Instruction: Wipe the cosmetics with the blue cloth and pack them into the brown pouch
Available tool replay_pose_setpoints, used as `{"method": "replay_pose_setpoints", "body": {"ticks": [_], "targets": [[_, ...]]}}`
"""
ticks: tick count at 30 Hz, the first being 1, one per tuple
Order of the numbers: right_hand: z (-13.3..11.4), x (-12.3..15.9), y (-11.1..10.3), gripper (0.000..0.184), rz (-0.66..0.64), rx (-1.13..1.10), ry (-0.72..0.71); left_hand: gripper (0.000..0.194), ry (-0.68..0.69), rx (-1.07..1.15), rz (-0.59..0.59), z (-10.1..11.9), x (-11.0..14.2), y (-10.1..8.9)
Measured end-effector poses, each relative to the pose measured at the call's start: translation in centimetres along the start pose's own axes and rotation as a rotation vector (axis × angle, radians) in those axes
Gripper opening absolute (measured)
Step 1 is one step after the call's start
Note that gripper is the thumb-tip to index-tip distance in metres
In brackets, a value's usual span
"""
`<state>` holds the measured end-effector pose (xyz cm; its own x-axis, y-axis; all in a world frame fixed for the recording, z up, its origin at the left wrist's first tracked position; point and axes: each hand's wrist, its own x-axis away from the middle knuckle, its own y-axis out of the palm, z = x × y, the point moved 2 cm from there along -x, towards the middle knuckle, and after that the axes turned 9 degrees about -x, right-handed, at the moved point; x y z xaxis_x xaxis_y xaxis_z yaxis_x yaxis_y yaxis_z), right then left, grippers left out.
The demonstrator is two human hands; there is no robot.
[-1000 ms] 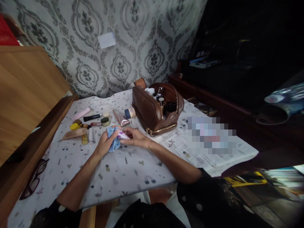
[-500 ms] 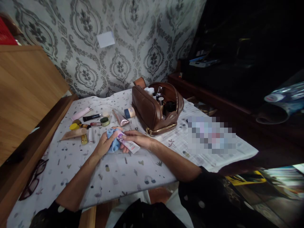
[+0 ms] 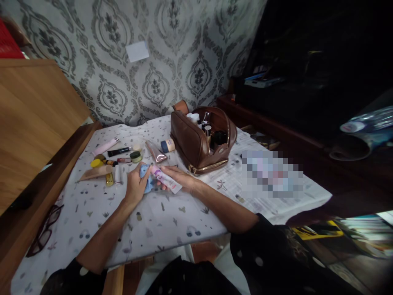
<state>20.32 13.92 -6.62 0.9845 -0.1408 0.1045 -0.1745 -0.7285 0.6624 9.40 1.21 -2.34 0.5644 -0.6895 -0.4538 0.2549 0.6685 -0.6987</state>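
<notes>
My right hand [image 3: 178, 176] is closed around a white and purple squeeze tube [image 3: 166, 179], its pink cap end pointing up and left. In my left hand [image 3: 135, 182] is a crumpled blue cloth [image 3: 147, 183], bunched close beside the tube's cap. Both hands are over the patterned tablecloth, in front of an open brown cosmetic bag [image 3: 190, 141]. Bottles and small containers show inside the bag's unzipped top. Just beyond my hands lie a shiny rose tube [image 3: 156, 152] and a jar with a blue label [image 3: 168, 145].
Several cosmetics lie on the left of the tablecloth [image 3: 159, 229], among them a pink tube [image 3: 106, 145], a black tube [image 3: 119, 152] and a beige tube [image 3: 96, 173]. Glasses [image 3: 46, 231] rest near the left edge. A blurred-out item [image 3: 272, 172] lies on the right.
My left hand has drawn the blue cloth slightly left, baring more of the tube's pink cap end. The tube stays in my right hand, moved only a little.
</notes>
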Motion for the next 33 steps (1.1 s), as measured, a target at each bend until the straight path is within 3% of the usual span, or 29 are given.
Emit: {"method": "replay_pose_setpoints", "body": {"ticks": [2,5,12,21,24,27,30,33], "targets": [[-0.1,-0.1,0.0,0.043,0.040,-0.029,-0.038,0.030,-0.012,0.033,0.023,0.3,0.2,0.2],[-0.3,-0.2,0.1,0.043,0.080,-0.117,-0.104,0.029,0.077,0.035,0.013,1.2,0.9,0.8],[-0.8,-0.1,-0.1,0.054,0.171,-0.195,-0.253,0.086,0.232,-0.209,-0.151,2.2,2.8,2.8],[-2.1,1.5,1.0,0.061,0.257,-0.077,-0.344,0.042,0.346,-0.087,-0.088,2.3,2.3,1.2],[-3.7,3.8,1.6,0.056,0.285,0.096,-0.386,0.030,0.337,-0.043,-0.089,2.6,2.2,0.5],[-6.5,7.8,2.6,0.046,0.315,0.391,-0.494,0.025,0.322,0.014,-0.153,3.9,1.7,0.0],[-10.0,12.8,3.5,0.037,0.407,0.588,-0.653,0.031,0.348,0.078,-0.273,6.7,0.5,0.1],[-13.9,16.9,3.7,0.030,0.595,0.696,-0.880,0.045,0.425,0.093,-0.443,10.4,-0.8,1.8]]}}
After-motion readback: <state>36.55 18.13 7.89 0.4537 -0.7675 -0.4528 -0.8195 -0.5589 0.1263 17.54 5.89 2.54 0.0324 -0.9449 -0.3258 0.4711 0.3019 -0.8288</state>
